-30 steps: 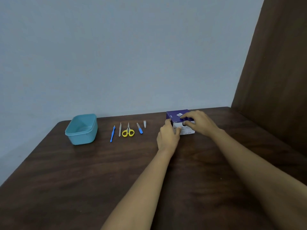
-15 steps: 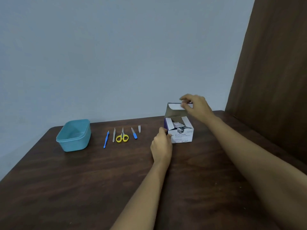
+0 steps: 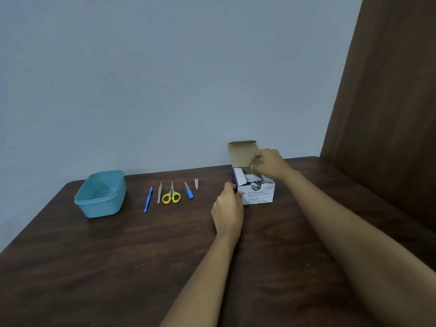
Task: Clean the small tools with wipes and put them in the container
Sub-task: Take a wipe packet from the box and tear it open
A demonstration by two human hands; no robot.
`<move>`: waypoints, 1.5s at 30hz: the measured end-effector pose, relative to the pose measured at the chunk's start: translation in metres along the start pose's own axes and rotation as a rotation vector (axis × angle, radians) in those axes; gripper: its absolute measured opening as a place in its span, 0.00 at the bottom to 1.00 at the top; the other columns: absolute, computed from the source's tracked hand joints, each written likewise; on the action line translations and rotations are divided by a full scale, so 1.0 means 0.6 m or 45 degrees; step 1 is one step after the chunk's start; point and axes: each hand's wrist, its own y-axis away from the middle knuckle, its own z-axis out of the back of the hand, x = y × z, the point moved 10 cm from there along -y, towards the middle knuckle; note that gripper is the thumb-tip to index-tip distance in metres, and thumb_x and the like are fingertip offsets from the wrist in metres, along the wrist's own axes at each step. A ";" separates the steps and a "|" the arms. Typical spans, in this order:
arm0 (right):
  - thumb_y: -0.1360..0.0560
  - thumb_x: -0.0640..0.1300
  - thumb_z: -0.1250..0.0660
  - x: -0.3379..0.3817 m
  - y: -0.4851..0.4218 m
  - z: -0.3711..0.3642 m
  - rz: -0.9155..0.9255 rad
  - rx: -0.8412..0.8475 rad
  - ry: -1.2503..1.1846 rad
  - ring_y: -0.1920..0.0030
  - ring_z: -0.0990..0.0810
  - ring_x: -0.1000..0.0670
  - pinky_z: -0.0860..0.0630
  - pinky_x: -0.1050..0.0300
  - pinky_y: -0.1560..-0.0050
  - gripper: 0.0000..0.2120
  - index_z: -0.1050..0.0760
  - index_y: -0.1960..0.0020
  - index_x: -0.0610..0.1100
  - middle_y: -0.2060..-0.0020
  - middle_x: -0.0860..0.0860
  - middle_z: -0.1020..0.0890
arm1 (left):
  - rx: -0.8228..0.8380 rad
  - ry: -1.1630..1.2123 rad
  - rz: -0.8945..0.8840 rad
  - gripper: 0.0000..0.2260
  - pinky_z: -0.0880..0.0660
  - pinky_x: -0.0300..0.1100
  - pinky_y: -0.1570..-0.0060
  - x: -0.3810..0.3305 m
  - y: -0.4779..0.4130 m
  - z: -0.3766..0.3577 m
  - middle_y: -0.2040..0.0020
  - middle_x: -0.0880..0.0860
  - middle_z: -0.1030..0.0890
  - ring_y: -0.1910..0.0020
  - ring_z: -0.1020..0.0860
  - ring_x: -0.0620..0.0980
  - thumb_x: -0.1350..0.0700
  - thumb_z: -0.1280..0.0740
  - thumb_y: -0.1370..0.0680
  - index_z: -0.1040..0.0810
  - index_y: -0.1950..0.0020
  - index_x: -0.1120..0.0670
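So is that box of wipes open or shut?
Open. The alcohol swab box has its lid flap standing up at the back, and white packets show inside. The left hand holds its side.

- Soft, even, rather dim indoor light spreads over the dark wooden table (image 3: 118,267) in my feed.
- Shadows are faint: a thin one hugs the swab box (image 3: 258,197), and another lies beneath the forearms.
- The wide-angle lens leans the brown panel (image 3: 389,102) inward at the right.
- The box's large lettering reads sharp and its small print is soft; the right hand (image 3: 269,161) smears slightly at the fingers.
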 end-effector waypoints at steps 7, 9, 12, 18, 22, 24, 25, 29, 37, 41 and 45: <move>0.35 0.49 0.26 0.035 0.022 0.008 0.161 0.210 0.500 0.49 0.30 0.50 0.36 0.55 0.52 0.07 0.19 0.65 0.46 0.60 0.52 0.18 | -0.023 0.005 -0.017 0.06 0.26 0.48 0.55 -0.003 0.003 0.003 0.48 0.53 0.17 0.49 0.20 0.58 0.54 0.38 0.19 0.28 0.44 0.54; 0.35 0.49 0.25 0.040 0.032 -0.001 0.169 0.238 0.683 0.46 0.32 0.49 0.35 0.55 0.49 0.07 0.21 0.65 0.47 0.58 0.52 0.18 | -0.026 -0.001 -0.023 0.06 0.25 0.49 0.55 -0.004 0.004 0.004 0.49 0.53 0.17 0.50 0.20 0.58 0.54 0.38 0.19 0.28 0.45 0.54; 0.35 0.50 0.25 0.044 0.041 -0.015 0.169 0.247 0.729 0.45 0.32 0.49 0.35 0.55 0.48 0.07 0.21 0.65 0.48 0.57 0.53 0.18 | -0.022 -0.015 -0.029 0.06 0.26 0.48 0.56 -0.005 0.005 0.004 0.49 0.53 0.17 0.50 0.20 0.57 0.54 0.39 0.19 0.28 0.44 0.54; 0.34 0.47 0.27 0.047 0.052 -0.028 0.188 0.208 0.719 0.45 0.30 0.47 0.35 0.54 0.50 0.07 0.25 0.67 0.49 0.57 0.52 0.18 | -0.030 -0.018 -0.044 0.07 0.26 0.48 0.56 -0.007 0.005 0.007 0.51 0.54 0.17 0.51 0.20 0.57 0.53 0.39 0.19 0.28 0.45 0.55; 0.32 0.45 0.31 0.051 0.058 -0.029 0.259 0.136 0.804 0.45 0.30 0.45 0.34 0.53 0.48 0.06 0.24 0.66 0.45 0.53 0.50 0.20 | -0.041 -0.029 -0.041 0.06 0.25 0.49 0.56 -0.005 0.005 0.005 0.52 0.54 0.17 0.52 0.20 0.58 0.53 0.39 0.19 0.27 0.45 0.55; 0.30 0.44 0.35 0.051 0.061 -0.026 0.284 0.097 0.829 0.44 0.30 0.45 0.33 0.52 0.46 0.07 0.26 0.66 0.45 0.50 0.49 0.22 | -0.039 -0.039 -0.033 0.06 0.26 0.48 0.57 -0.004 0.005 0.005 0.52 0.55 0.17 0.52 0.20 0.58 0.53 0.39 0.19 0.28 0.45 0.55; 0.29 0.43 0.37 0.051 0.062 -0.022 0.293 0.073 0.821 0.44 0.31 0.45 0.33 0.52 0.45 0.07 0.27 0.65 0.45 0.49 0.49 0.22 | -0.038 -0.042 -0.031 0.07 0.27 0.48 0.57 -0.003 0.005 0.004 0.52 0.55 0.17 0.52 0.20 0.59 0.53 0.39 0.19 0.28 0.45 0.55; 0.24 0.42 0.41 0.058 0.063 0.008 0.335 -0.027 0.771 0.43 0.31 0.45 0.33 0.50 0.43 0.10 0.22 0.56 0.41 0.46 0.48 0.24 | -0.036 -0.027 -0.026 0.07 0.26 0.48 0.55 -0.002 0.004 0.003 0.49 0.53 0.17 0.50 0.20 0.58 0.53 0.39 0.19 0.27 0.44 0.54; 0.22 0.40 0.40 0.057 0.065 0.051 0.278 -0.131 0.665 0.43 0.32 0.45 0.34 0.52 0.43 0.09 0.21 0.49 0.43 0.45 0.47 0.27 | -0.051 0.039 -0.035 0.07 0.25 0.49 0.54 0.004 0.005 0.003 0.48 0.53 0.17 0.50 0.20 0.57 0.53 0.38 0.19 0.28 0.44 0.54; 0.22 0.39 0.42 0.043 0.079 0.072 0.180 -0.237 0.492 0.45 0.30 0.43 0.32 0.50 0.44 0.10 0.23 0.48 0.40 0.46 0.46 0.26 | -0.057 0.115 -0.018 0.09 0.24 0.49 0.50 0.009 0.004 0.000 0.48 0.53 0.17 0.49 0.20 0.56 0.53 0.37 0.20 0.27 0.43 0.54; 0.24 0.37 0.41 0.032 0.102 0.076 0.112 -0.333 0.157 0.52 0.26 0.44 0.27 0.51 0.51 0.08 0.23 0.54 0.39 0.53 0.45 0.24 | -0.182 0.346 0.041 0.10 0.26 0.43 0.53 0.017 0.009 0.020 0.50 0.53 0.17 0.51 0.19 0.53 0.53 0.38 0.20 0.24 0.43 0.56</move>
